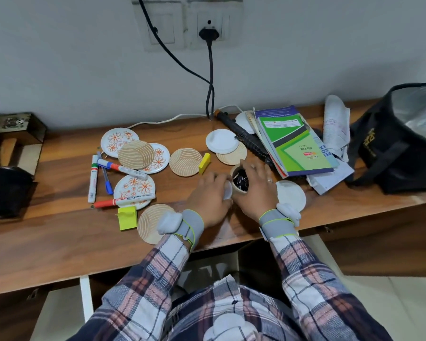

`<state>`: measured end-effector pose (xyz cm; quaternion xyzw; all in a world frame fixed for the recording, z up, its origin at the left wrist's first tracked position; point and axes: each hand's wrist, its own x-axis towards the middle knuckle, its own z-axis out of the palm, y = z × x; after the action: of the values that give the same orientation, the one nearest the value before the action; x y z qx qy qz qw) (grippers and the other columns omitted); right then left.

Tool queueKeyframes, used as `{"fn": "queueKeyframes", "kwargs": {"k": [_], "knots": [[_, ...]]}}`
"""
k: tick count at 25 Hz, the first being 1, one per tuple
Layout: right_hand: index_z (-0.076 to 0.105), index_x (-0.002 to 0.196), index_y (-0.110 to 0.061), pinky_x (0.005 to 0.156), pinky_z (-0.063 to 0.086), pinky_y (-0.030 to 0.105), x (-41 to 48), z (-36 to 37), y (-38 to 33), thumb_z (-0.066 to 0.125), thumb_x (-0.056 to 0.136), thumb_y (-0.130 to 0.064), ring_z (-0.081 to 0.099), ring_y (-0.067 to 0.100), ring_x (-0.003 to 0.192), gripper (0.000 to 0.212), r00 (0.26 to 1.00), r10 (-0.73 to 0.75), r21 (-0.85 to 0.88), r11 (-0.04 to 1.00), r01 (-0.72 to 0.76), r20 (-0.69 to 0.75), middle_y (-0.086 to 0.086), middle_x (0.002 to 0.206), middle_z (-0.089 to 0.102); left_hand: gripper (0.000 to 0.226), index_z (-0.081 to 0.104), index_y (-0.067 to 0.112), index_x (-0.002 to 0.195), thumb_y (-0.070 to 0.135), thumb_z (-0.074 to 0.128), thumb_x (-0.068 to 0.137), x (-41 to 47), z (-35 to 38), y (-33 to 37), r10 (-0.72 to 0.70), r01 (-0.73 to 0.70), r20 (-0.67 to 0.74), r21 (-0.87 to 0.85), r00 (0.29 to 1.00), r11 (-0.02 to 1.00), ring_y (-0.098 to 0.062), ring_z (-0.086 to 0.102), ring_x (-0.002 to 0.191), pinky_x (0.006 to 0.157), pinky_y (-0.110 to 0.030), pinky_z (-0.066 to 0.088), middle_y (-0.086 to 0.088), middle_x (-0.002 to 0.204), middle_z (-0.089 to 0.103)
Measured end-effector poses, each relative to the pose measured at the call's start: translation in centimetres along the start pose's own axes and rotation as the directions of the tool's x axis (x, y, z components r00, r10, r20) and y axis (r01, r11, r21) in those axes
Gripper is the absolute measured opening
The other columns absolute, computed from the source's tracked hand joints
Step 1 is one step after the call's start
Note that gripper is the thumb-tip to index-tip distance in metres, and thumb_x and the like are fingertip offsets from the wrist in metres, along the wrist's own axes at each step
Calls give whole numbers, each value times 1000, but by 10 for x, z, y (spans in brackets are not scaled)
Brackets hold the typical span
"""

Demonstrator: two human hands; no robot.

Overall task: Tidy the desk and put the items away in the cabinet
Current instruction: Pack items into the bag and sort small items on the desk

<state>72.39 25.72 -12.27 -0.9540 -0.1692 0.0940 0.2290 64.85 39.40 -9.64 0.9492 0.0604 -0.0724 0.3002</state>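
Observation:
A small tan cup filled with black binder clips stands on the wooden desk, tilted a little to the left. My right hand curls round its right side. My left hand holds a small white round lid against the cup's left side. Around them lie flowered paper plates, ribbed beige coasters, plain white plates, whiteboard markers, a blue pen and yellow sticky-note pads.
A stack of green and blue booklets and loose papers lie at the right, with a black rod-like tool beside them. A black bag stands far right. A dark holder sits far left. Cables hang from the wall socket. Below the desk, a cabinet door stands open.

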Motion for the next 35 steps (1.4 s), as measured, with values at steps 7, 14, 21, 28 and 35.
{"fn": "queueKeyframes", "kwargs": {"k": [7,14,21,28,35], "knots": [[43,138,-45,119,-3,52,-12,-11,-19,62,61,-49,-15,28,150,79,983,-176,-51,983,179,58,-2,165,1,52,41,18,137,29,62,91,-6,-24,-10,-19,19,-53,2,998,1000,-38,45,118,89,-46,44,-12,133,39],[39,144,-27,120,1,50,-18,9,-51,68,70,-34,3,25,151,80,973,-232,34,972,231,12,-7,157,32,53,42,24,139,46,56,93,-22,-35,-15,-28,14,-178,-76,984,997,-34,55,110,81,-37,43,-8,123,48],[44,134,-27,120,1,51,-22,21,-67,64,76,-26,9,23,151,61,954,-298,95,950,298,-14,-8,142,47,52,43,16,133,55,38,98,-33,-43,-23,-108,126,-233,65,966,990,-38,56,104,80,-44,47,-13,118,51],[41,140,-21,119,2,55,-26,18,-70,68,76,-35,26,26,146,71,910,-414,-131,904,408,-25,-3,144,46,50,49,9,109,51,23,104,-23,-47,-33,-375,343,-127,-217,918,914,-41,58,105,88,-45,45,-22,112,62],[43,129,-23,119,4,50,-20,11,-63,72,66,-46,41,23,137,73,961,-243,49,967,251,-130,-5,128,56,27,47,23,112,47,43,100,-17,-43,-47,-369,266,-163,-445,915,855,-34,62,93,83,-41,47,-15,100,66]]}}
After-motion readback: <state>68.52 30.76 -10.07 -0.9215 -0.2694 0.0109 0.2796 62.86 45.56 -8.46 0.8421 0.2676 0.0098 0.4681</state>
